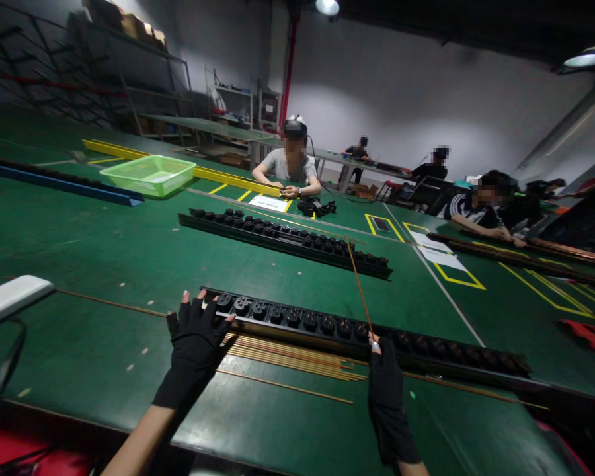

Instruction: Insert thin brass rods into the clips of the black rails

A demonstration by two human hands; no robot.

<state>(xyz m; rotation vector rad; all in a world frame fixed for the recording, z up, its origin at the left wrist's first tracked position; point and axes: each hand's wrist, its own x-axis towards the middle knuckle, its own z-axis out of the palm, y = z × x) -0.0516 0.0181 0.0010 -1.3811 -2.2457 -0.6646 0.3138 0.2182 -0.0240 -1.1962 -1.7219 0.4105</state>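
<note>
My left hand (194, 337), in a black fingerless glove, lies with fingers spread over the left end of a long black channel (456, 360). A row of black sockets (293, 318) sits inside that channel. Pinched in my gloved right hand (384, 370) is a thin copper-coloured rod (358, 284), slanting up and away above the channel. Several brass-coloured rods (287, 357) lie along the channel's near side, between my hands. One separate rod (285, 385) rests closer to me. Another thin rod (112, 302) runs left from beside my left hand.
A second socket-filled channel (282, 241) lies farther back on the green table (129, 258). Beyond it are a green basket (151, 175), a yellow channel (228, 178) and a seated co-worker (290, 162). A white object (14, 297) stands at left; other people work at right.
</note>
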